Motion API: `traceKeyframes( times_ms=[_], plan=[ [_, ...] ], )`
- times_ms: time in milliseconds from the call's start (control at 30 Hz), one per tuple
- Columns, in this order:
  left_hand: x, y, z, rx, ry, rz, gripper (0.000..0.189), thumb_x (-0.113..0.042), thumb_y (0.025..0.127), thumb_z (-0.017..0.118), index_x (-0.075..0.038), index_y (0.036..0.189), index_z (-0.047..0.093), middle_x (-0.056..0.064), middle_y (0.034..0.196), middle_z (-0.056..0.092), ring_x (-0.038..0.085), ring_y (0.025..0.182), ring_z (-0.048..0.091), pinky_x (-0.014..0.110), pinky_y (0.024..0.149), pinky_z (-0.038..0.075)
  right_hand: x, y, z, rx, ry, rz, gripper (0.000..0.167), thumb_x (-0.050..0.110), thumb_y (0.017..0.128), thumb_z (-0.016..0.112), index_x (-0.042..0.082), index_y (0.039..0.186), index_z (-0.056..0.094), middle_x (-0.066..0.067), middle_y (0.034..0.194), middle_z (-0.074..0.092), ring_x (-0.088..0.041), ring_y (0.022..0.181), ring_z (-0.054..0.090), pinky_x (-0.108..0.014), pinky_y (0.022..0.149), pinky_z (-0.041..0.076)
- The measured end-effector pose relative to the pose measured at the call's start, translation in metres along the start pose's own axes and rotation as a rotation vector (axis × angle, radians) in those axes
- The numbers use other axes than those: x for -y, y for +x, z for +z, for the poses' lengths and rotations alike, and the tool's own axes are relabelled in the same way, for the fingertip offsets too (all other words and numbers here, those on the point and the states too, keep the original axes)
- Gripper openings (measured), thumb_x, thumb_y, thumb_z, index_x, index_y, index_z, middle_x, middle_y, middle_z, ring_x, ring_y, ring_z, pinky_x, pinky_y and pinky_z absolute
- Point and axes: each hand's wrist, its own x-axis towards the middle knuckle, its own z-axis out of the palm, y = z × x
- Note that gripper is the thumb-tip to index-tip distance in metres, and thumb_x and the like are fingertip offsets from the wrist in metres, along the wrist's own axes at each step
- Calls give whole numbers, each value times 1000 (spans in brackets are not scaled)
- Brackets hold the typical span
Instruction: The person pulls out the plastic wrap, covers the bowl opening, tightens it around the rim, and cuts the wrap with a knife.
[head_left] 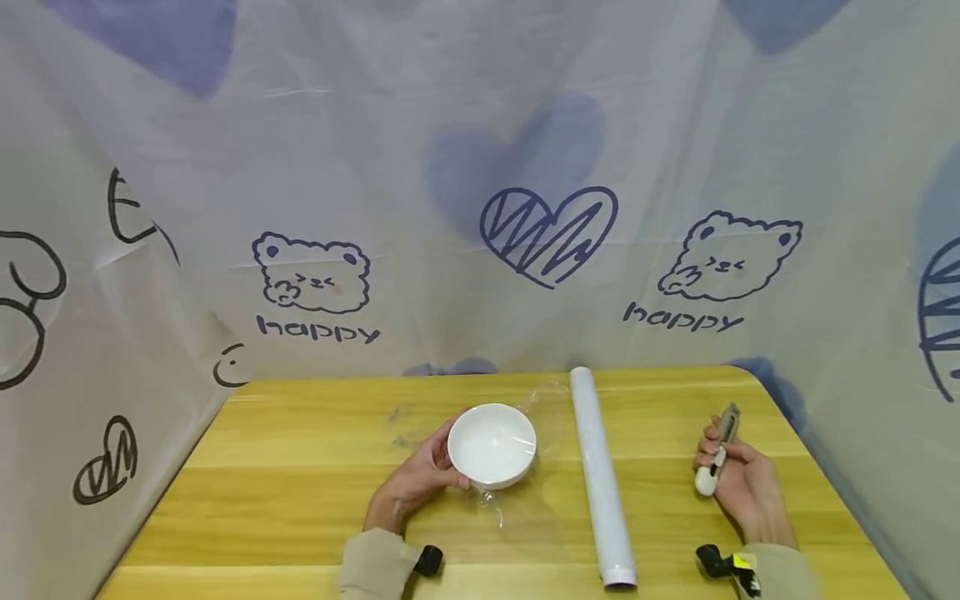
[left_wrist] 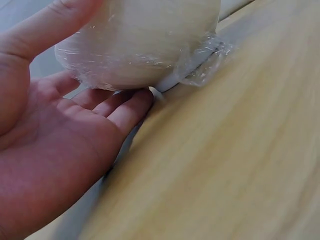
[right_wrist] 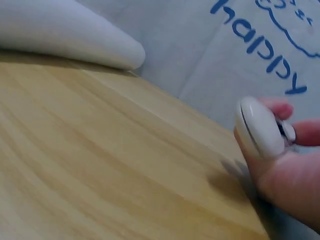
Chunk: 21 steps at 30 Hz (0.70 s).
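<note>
A white bowl sits mid-table with clear cling film wrapped around its outside. My left hand holds the bowl from its left side, thumb at the near side and fingers round the far side and under it. In the left wrist view, crumpled film bunches near the bowl's base, beside the fingertips. On the right, my right hand grips a utility knife with a white end and a grey upper part. Whether its blade is out cannot be told.
A long white roll lies lengthwise on the wooden table, between the bowl and my right hand. Loose clear film spreads around the bowl. A printed curtain with hearts and bears hangs behind the table and along both sides.
</note>
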Motion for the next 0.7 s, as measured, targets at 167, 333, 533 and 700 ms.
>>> traceKeyframes(
  times_ms=[167,333,533,700],
  plan=[
    [3,3,1,5,-15,-7,120,1,75,90,-3,164,10,23,168,12,23,144,37,31,113,40,5,-6,-4,9,-29,32,51,-8,105,14,12,140,45,-13,125,54,-29,95,48,-40,85,40],
    [4,3,-1,-4,-12,0,118,1,75,90,-6,165,13,20,168,16,22,143,38,33,113,41,4,-3,-2,-2,-145,27,59,-16,101,15,15,140,46,-11,129,54,-27,97,46,-39,84,41],
    [3,3,1,-14,-21,7,121,-3,73,92,-4,164,13,21,168,16,20,143,39,30,113,40,4,-2,1,-34,-215,-13,58,-18,101,17,7,137,53,-9,133,56,-26,99,47,-39,83,42],
    [1,3,3,2,-16,2,121,-2,74,91,-2,164,11,24,168,12,21,143,37,31,114,40,5,-4,15,-201,-405,-14,66,-8,107,30,21,163,15,-7,134,51,-19,107,50,-37,93,48]
  ],
)
